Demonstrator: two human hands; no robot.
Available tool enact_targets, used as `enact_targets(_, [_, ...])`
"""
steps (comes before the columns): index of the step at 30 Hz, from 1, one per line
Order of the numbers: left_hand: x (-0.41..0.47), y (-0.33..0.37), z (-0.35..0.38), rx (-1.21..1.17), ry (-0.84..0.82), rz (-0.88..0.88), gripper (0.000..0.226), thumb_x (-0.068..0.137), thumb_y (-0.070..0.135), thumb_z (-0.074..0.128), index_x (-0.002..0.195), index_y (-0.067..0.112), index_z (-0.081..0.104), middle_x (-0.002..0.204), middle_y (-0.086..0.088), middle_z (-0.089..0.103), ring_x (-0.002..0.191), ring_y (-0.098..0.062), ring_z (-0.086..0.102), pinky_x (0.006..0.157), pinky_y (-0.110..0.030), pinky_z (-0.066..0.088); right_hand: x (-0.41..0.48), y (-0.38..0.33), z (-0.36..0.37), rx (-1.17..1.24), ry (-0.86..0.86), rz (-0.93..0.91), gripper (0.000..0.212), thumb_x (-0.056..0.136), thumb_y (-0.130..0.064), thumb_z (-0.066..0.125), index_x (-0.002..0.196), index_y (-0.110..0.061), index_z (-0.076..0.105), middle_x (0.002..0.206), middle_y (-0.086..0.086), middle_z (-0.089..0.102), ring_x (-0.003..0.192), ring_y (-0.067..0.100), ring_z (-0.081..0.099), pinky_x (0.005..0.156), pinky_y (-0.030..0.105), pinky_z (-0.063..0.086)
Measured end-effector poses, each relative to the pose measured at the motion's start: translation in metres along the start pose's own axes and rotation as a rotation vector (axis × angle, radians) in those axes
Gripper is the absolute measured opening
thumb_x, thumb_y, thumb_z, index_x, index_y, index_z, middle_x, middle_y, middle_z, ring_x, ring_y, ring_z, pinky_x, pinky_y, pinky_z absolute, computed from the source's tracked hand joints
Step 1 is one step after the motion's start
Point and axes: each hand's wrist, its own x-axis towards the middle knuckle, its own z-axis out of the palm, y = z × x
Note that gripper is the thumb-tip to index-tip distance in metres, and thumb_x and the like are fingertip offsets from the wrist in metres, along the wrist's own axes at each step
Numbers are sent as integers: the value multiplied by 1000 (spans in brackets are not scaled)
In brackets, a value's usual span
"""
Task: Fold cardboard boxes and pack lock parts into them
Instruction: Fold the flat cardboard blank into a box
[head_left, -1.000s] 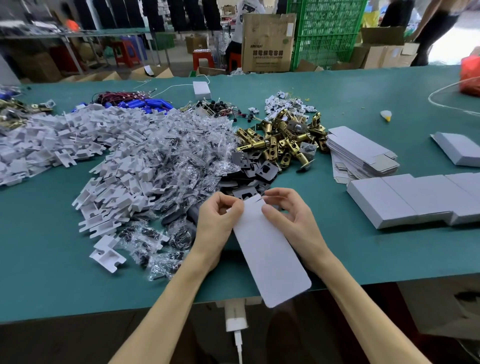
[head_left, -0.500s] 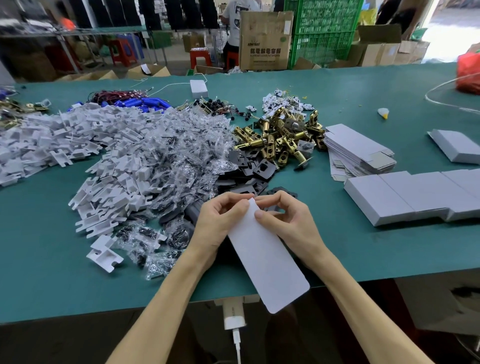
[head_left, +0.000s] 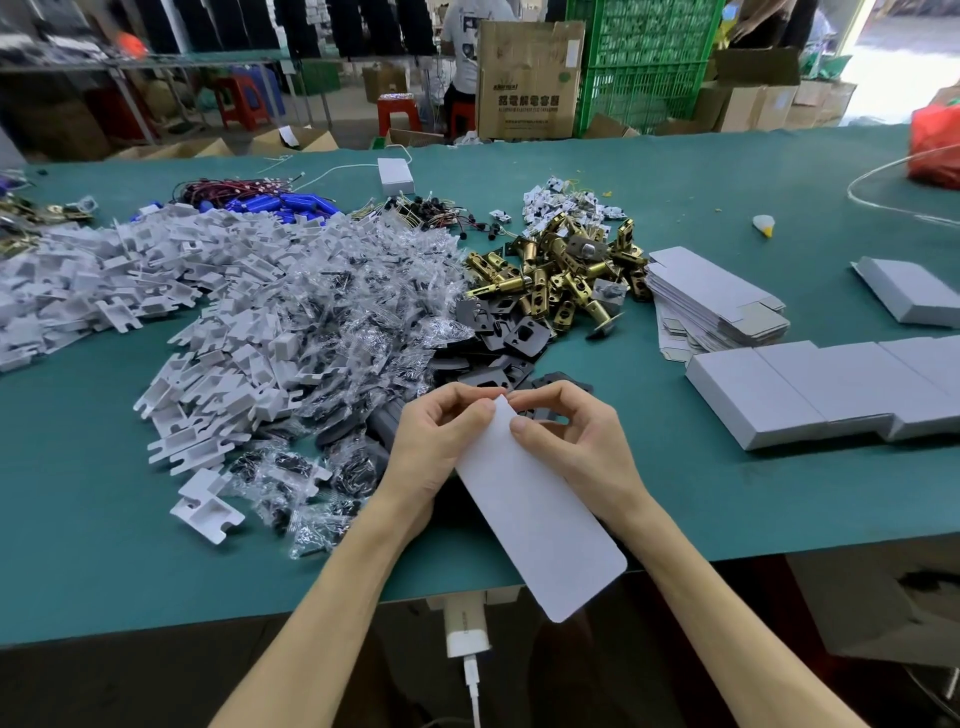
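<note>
A flat white cardboard box blank (head_left: 540, 514) slants over the table's near edge. My left hand (head_left: 439, 447) and my right hand (head_left: 576, 441) both pinch its far end with curled fingers. Behind the hands lie black lock plates (head_left: 511, 338), brass latch bolts (head_left: 561, 275), clear bags of screws (head_left: 353, 312) and white plastic inserts (head_left: 171, 291). A stack of flat box blanks (head_left: 711, 301) sits to the right, with folded white boxes (head_left: 821, 389) in front of it.
The green table (head_left: 78, 519) carries blue parts and red wires (head_left: 260, 195) at the back, a small white box (head_left: 396, 175) and another folded box (head_left: 909, 291) at far right. A white charger (head_left: 467, 623) hangs below the near edge. People, crates and cartons stand beyond.
The far end flap of the blank, spread between my fingers earlier, is now folded in under both thumbs. The hands stayed in about the same place.
</note>
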Motion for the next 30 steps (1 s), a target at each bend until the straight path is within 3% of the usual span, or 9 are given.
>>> enact_targets(4, [0, -1, 1, 5, 9, 21, 19, 84, 28, 71, 95, 16, 80, 87, -3, 75, 79, -16, 62, 69, -28, 51, 1, 1, -1, 17, 13, 16, 16, 90, -14, 74, 105, -10, 71, 108, 5, 74, 82, 25, 74, 67, 51, 59])
enact_targets(14, [2, -4, 1, 65, 5, 50, 15, 86, 29, 68, 90, 20, 79, 86, -3, 74, 78, -17, 60, 71, -34, 48, 0, 0, -2, 25, 16, 16, 12, 91, -12, 73, 103, -11, 72, 103, 2, 75, 79, 20, 74, 63, 40, 59])
enact_targets(18, [1, -5, 3, 73, -3, 80, 22, 88, 31, 70, 99, 15, 80, 91, -4, 77, 80, -13, 63, 71, -27, 50, 1, 2, -2, 30, 42, 16, 11, 92, -9, 73, 103, -11, 72, 103, 2, 75, 82, 20, 73, 66, 39, 59])
enact_targets(24, [0, -7, 0, 71, -73, 112, 28, 91, 27, 76, 118, 18, 77, 113, -8, 78, 96, -17, 69, 85, -36, 56, 4, 4, -4, 19, 154, -18, 16, 92, -10, 70, 107, -8, 68, 103, 2, 73, 89, 6, 70, 72, 21, 55])
enact_targets(30, [-1, -8, 0, 24, -22, 120, 28, 89, 28, 76, 115, 16, 75, 111, -11, 77, 97, -19, 71, 83, -37, 59, 4, 4, -5, 21, 158, -22, 25, 96, -8, 67, 119, -17, 70, 113, 2, 72, 101, 10, 70, 77, 24, 57])
